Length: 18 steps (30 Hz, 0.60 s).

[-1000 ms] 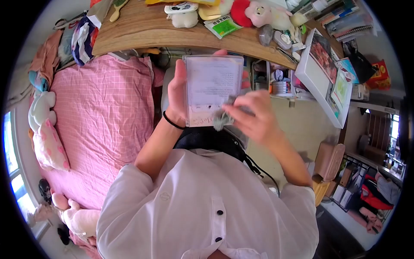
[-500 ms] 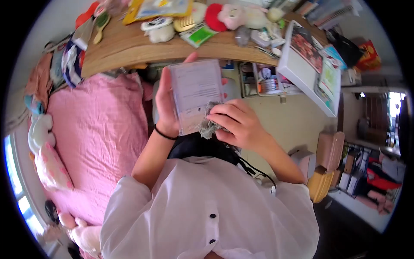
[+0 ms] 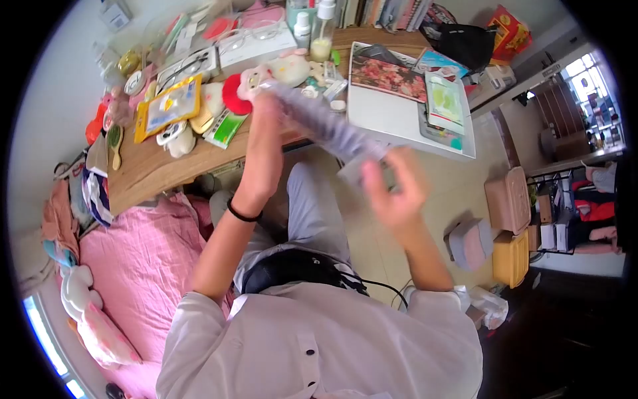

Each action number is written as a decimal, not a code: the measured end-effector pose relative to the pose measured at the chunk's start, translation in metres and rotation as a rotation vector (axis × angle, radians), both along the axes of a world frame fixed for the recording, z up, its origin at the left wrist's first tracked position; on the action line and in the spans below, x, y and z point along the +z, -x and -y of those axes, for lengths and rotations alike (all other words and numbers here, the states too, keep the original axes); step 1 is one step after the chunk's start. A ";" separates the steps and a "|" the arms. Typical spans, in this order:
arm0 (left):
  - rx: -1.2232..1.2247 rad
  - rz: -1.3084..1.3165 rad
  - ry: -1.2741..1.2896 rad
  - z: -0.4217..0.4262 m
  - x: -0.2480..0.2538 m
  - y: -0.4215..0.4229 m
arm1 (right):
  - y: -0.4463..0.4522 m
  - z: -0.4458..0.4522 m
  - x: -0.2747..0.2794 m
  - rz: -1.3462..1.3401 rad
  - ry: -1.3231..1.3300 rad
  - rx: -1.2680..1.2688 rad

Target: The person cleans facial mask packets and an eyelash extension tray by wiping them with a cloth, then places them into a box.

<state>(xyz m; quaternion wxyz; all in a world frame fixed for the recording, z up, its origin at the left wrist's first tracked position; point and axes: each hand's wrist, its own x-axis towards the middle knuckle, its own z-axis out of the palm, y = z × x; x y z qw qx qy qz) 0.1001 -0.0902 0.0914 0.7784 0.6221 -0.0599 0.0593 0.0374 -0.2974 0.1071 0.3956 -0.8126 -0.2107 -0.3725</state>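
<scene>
A flat, clear rectangular case [image 3: 325,126], blurred by motion, is held slanted in front of me, above the floor by the desk edge. My left hand [image 3: 264,143] grips its upper left end, with a black band on the wrist. At the lower right end is my right hand [image 3: 399,189], its fingers closed and smeared by motion. A grey cloth [image 3: 355,169] appears as a blurred patch beside these fingers, pressed near the case's end. How much of the cloth lies inside the right hand is hidden.
The wooden desk [image 3: 156,169] carries plush toys, a yellow pouch [image 3: 169,106], a green hairbrush [image 3: 115,143] and bottles [image 3: 321,30]. A white box lid [image 3: 379,116] with a floral item stands at the right. A pink bed [image 3: 143,266] lies left; storage bins [image 3: 508,199] stand right.
The case has gone from upright with its printed face towards me to slanted, almost edge-on. My right hand has moved right with the cloth, and the view has shifted up over the desk.
</scene>
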 end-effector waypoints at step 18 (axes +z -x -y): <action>-0.176 0.529 -1.229 0.108 0.002 -0.103 | -0.116 0.157 0.003 -0.864 0.304 -0.385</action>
